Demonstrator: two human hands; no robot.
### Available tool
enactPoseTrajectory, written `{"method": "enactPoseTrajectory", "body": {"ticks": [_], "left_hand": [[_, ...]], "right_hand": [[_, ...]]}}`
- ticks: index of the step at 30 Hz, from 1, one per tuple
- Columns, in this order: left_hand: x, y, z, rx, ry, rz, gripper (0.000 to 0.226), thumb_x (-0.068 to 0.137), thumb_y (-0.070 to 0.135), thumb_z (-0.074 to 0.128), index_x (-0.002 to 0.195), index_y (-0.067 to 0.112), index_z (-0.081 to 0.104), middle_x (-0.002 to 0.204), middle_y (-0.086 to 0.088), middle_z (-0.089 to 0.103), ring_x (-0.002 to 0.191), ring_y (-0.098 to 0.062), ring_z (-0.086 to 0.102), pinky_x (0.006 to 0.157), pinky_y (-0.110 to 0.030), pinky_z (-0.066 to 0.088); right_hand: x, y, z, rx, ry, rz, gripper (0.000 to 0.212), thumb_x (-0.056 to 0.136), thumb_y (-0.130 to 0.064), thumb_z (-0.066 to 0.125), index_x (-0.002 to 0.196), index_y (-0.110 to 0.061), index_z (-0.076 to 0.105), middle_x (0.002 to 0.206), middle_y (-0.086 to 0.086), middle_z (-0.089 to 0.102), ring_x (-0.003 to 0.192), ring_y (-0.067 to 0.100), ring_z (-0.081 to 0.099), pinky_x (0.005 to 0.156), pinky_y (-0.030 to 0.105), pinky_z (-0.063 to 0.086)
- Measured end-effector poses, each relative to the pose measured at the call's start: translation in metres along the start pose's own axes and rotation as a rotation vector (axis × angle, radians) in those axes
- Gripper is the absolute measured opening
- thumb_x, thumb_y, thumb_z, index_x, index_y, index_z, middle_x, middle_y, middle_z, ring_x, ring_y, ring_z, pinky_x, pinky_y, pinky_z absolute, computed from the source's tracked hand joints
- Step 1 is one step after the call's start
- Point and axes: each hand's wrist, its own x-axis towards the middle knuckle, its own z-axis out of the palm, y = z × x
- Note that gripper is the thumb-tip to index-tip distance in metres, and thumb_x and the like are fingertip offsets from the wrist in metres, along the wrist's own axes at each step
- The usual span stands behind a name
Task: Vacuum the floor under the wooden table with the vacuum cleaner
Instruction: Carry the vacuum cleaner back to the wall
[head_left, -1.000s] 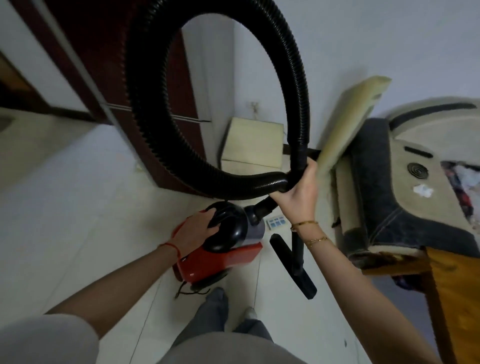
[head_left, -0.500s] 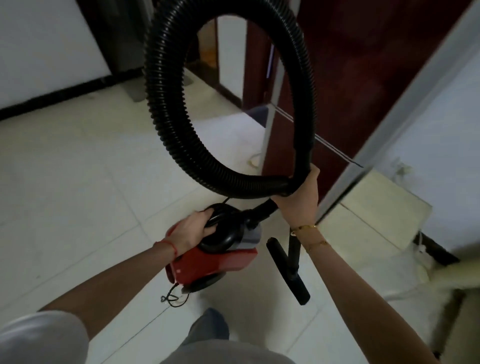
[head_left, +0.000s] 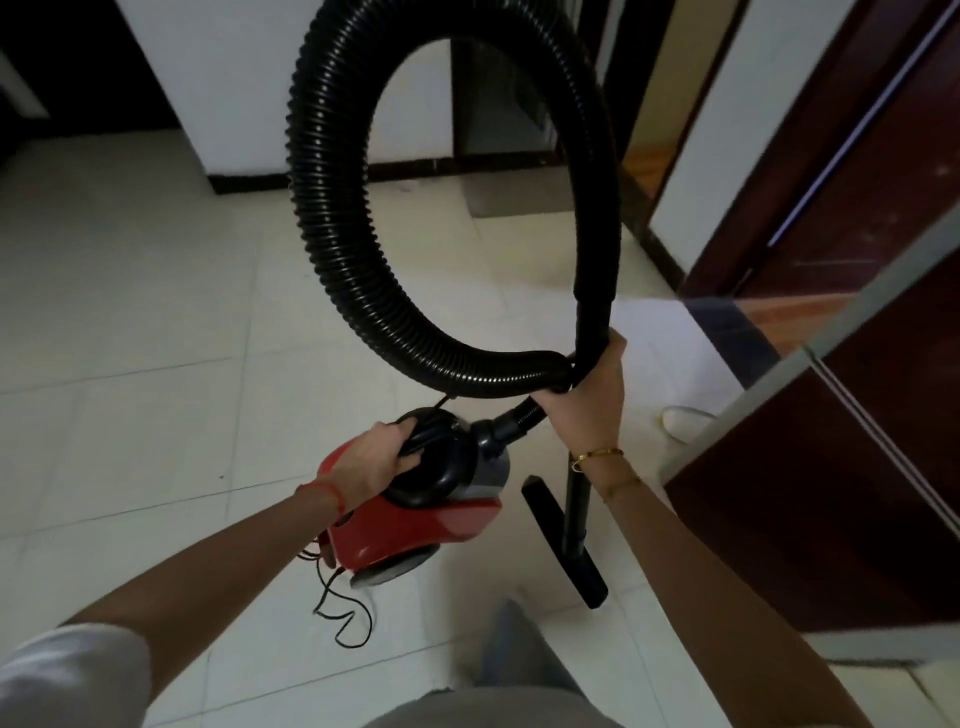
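A small red and black vacuum cleaner (head_left: 415, 525) hangs in the air in front of me. My left hand (head_left: 374, 462) grips its black top handle. The black ribbed hose (head_left: 332, 218) arches up in a big loop. My right hand (head_left: 587, 405) holds the hose and the rigid tube together where they cross. The tube runs down to a black floor nozzle (head_left: 561, 545), which hangs above the tiles. A thin black power cord (head_left: 343, 608) dangles under the body. The wooden table is out of view.
Pale floor tiles (head_left: 130, 312) spread to the left and ahead. A dark red door or cabinet panel (head_left: 831, 493) stands close on the right. White walls with a dark skirting (head_left: 249, 78) and a dark doorway (head_left: 498, 104) lie ahead. My grey trouser leg (head_left: 514, 649) shows below.
My view has swung left, away from the sofa and the wooden table corner toward the open tiled floor and doorway. Both hands keep the same hold on the lifted vacuum.
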Motion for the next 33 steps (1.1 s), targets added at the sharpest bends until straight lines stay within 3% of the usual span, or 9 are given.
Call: {"method": "enactPoseTrajectory", "body": {"ticks": [5, 8, 14, 20, 27, 33], "left_hand": [[0.057, -0.068, -0.032, -0.061, 0.04, -0.12, 0.046, 0.083, 0.042, 0.056, 0.126, 0.026, 0.048, 0.098, -0.002, 0.068, 0.087, -0.023, 0.066, 0.08, -0.038, 0.054], [0.097, -0.102, -0.055, -0.105, 0.064, -0.17, 0.045, 0.084, 0.041, 0.055, 0.126, 0.028, 0.049, 0.095, 0.002, 0.069, 0.084, -0.017, 0.067, 0.079, -0.037, 0.055], [0.181, -0.159, -0.115, -0.133, 0.147, -0.271, 0.041, 0.084, 0.039, 0.055, 0.123, 0.025, 0.051, 0.094, 0.001, 0.069, 0.083, -0.016, 0.066, 0.078, -0.037, 0.055], [0.269, -0.225, -0.183, -0.166, 0.212, -0.354, 0.045, 0.081, 0.042, 0.052, 0.123, 0.027, 0.049, 0.092, 0.002, 0.068, 0.082, -0.016, 0.066, 0.077, -0.037, 0.055], [0.378, -0.316, -0.252, -0.168, 0.274, -0.328, 0.044, 0.085, 0.038, 0.054, 0.127, 0.025, 0.049, 0.096, 0.001, 0.069, 0.085, -0.015, 0.066, 0.079, -0.035, 0.056], [0.476, -0.411, -0.334, -0.151, 0.302, -0.293, 0.042, 0.083, 0.048, 0.051, 0.12, 0.027, 0.05, 0.092, 0.002, 0.067, 0.081, -0.015, 0.065, 0.074, -0.037, 0.055]], "right_hand": [[0.082, -0.014, 0.086, 0.014, -0.119, -0.047, 0.072, 0.057, -0.032, 0.077, 0.116, -0.027, 0.036, 0.096, -0.003, 0.057, 0.084, 0.006, 0.059, 0.068, 0.021, 0.051], [0.133, -0.018, 0.138, 0.035, -0.179, -0.092, 0.073, 0.059, -0.035, 0.081, 0.116, -0.03, 0.036, 0.098, -0.003, 0.057, 0.085, 0.006, 0.059, 0.066, 0.017, 0.048], [0.246, -0.036, 0.237, 0.05, -0.283, -0.172, 0.078, 0.059, -0.039, 0.081, 0.12, -0.027, 0.036, 0.101, 0.001, 0.055, 0.091, 0.015, 0.058, 0.077, 0.034, 0.056], [0.352, -0.065, 0.338, 0.071, -0.312, -0.266, 0.077, 0.06, -0.033, 0.081, 0.122, -0.018, 0.037, 0.102, -0.001, 0.05, 0.091, 0.015, 0.054, 0.079, 0.036, 0.054], [0.458, -0.08, 0.466, 0.049, -0.332, -0.294, 0.08, 0.06, -0.029, 0.082, 0.123, -0.017, 0.035, 0.103, 0.002, 0.051, 0.093, 0.016, 0.053, 0.078, 0.031, 0.05], [0.557, -0.108, 0.589, 0.063, -0.342, -0.275, 0.076, 0.06, -0.022, 0.081, 0.121, -0.022, 0.035, 0.101, 0.001, 0.051, 0.09, 0.016, 0.054, 0.075, 0.032, 0.052]]}}
